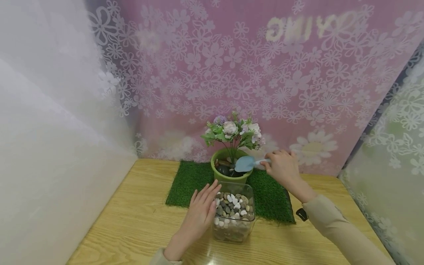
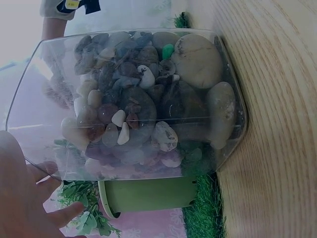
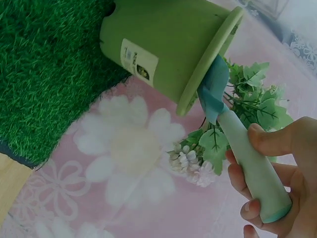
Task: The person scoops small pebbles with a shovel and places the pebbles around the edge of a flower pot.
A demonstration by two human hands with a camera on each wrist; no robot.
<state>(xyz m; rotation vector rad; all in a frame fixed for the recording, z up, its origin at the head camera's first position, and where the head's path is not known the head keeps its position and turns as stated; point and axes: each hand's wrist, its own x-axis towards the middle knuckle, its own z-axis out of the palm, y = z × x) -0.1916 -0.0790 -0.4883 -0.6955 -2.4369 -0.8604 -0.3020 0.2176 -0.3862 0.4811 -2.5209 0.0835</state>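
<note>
My right hand (image 1: pixel 282 167) grips the pale handle (image 3: pixel 257 168) of a small blue trowel (image 1: pixel 244 164). The trowel's blade (image 3: pixel 214 89) is tipped over the rim of a green flowerpot (image 1: pixel 215 162). Inside the pot, dark and brown stones (image 1: pixel 223 169) lie around the stems of flowers (image 1: pixel 230 129) in white and purple. My left hand (image 1: pixel 200 209), fingers straight, rests at the left rim of a clear plastic container (image 1: pixel 232 235). White, grey and brown pebbles (image 2: pixel 133 104) fill much of that container, which stands in front of the pot.
The pot stands on a green artificial grass mat (image 1: pixel 271 202), laid on a wooden table (image 1: pixel 132 217). Behind hangs a pink flower-patterned cloth (image 1: pixel 212 73). Pale curtains (image 1: pixel 59 121) close in the left side and the right.
</note>
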